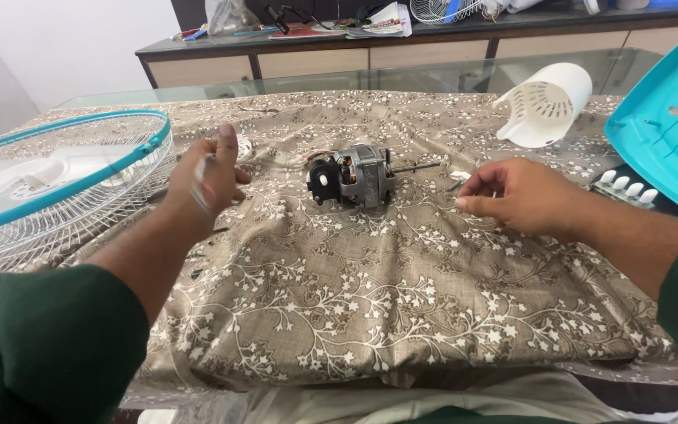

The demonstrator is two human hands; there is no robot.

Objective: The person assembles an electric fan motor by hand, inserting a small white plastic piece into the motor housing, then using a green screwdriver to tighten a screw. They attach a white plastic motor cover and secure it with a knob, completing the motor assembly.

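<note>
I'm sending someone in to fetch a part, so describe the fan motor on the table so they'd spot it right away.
Start at the floral brown cloth covering the table. Near its middle, between the person's left hand and right hand, lies the fan motor. It is the only grey metal block there, with a black piece on its left end and a thin shaft sticking out to the right, unlike the white plastic housing and wire fan guard.
</note>
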